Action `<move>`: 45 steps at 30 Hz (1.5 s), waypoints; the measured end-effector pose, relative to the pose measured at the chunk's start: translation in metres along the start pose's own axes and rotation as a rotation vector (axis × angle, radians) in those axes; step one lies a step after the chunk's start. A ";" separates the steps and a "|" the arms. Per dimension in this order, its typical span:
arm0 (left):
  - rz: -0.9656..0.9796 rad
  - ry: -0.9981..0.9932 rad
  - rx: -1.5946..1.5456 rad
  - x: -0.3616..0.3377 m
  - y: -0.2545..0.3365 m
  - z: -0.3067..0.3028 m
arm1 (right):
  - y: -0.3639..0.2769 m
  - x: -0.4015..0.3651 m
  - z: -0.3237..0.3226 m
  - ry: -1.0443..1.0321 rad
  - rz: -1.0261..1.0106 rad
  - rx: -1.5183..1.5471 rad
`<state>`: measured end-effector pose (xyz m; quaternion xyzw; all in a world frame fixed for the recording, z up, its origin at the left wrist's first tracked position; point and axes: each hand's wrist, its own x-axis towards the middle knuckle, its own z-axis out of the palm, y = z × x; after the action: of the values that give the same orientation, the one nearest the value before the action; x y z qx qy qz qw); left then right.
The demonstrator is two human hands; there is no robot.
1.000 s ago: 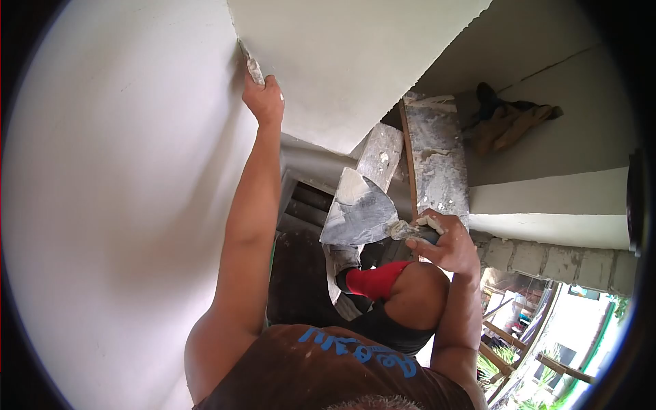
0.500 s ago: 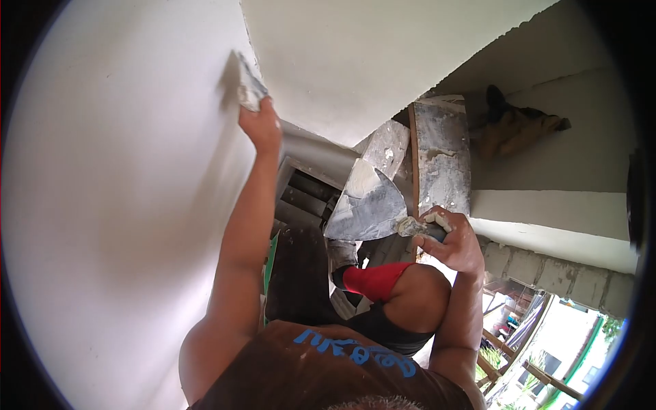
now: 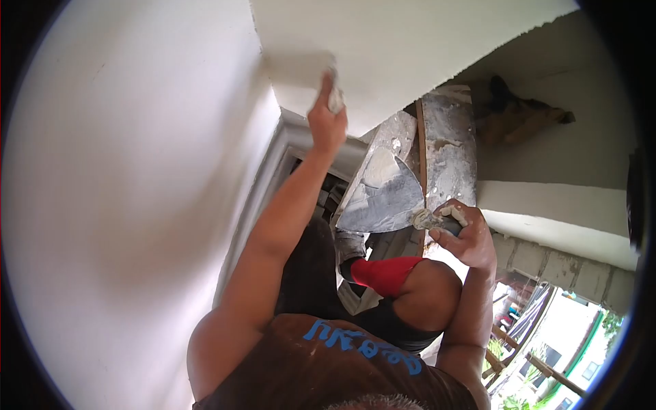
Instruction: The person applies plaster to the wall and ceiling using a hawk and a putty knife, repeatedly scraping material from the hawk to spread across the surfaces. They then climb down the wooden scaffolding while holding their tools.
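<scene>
My left hand [image 3: 328,126] is closed around a putty knife [image 3: 335,98], a little blurred, its blade seen nearly edge-on. The blade is up at the pale surface [image 3: 383,55] right of the corner line; whether it touches cannot be told. My right hand [image 3: 468,236] grips the handle of a broad, fan-shaped trowel [image 3: 393,205], held in front of my knees. White filler paste lies on the upper part of its grey blade. Paste also smears the trowel's neck and my right fingers.
A smooth white wall [image 3: 123,171] fills the left side. Paste-spattered planks [image 3: 449,150] lie beyond the trowel. A brown cloth-like bundle [image 3: 523,123] sits in the dark recess at right. Concrete blocks [image 3: 567,266] edge an opening to the outside, lower right.
My left hand has moved right with the putty knife, from the white wall by the corner onto the adjoining pale surface. The trowel and my right hand have shifted slightly right in view.
</scene>
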<state>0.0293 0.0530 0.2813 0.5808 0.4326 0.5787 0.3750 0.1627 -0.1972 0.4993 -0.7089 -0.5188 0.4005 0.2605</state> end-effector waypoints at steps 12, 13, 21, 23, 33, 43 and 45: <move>0.053 0.359 0.043 0.072 -0.062 -0.059 | 0.003 -0.007 -0.002 0.009 0.096 -0.059; 0.022 0.354 0.064 0.076 -0.063 -0.056 | 0.002 -0.007 -0.002 0.015 0.102 -0.061; 0.031 0.312 0.243 0.085 -0.066 -0.043 | 0.012 -0.008 -0.001 0.042 0.068 -0.007; 0.086 0.304 0.164 0.085 -0.058 -0.032 | 0.007 -0.005 -0.004 0.043 0.056 -0.057; -0.016 -0.268 0.129 -0.023 -0.035 -0.024 | 0.012 0.008 -0.004 0.047 0.013 0.059; -0.227 0.271 -0.147 0.041 -0.080 -0.057 | 0.002 0.001 -0.003 0.011 0.078 -0.072; -0.150 0.309 -0.134 0.056 -0.098 -0.056 | 0.006 -0.002 -0.002 0.019 0.083 -0.116</move>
<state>-0.0357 0.1358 0.2120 0.4249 0.4875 0.6589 0.3841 0.1671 -0.2011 0.4965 -0.7475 -0.5088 0.3736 0.2068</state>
